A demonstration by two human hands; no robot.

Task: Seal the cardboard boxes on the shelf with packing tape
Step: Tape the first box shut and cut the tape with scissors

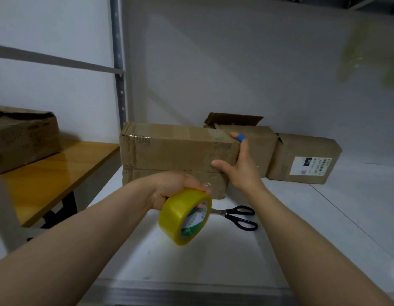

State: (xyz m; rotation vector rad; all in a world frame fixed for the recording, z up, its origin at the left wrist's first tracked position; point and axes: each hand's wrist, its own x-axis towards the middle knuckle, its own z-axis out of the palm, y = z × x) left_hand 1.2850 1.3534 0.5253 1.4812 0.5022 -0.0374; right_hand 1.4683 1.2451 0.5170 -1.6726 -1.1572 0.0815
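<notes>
Long box lies on the shelf, long axis left to right, broad side facing the near edge; left grip, just in front of it, is clenched round the yellow tape roll, core facing right and near; scissors lie flat just right of the roll, blades pointing left; right grip clasps the box's right end, thumb on the front, fingers round the corner. Judged: box steadied, taping not begun; next calls for freeing the tape's end and laying it along the top seam; open-flapped box behind is unsealed.
</notes>
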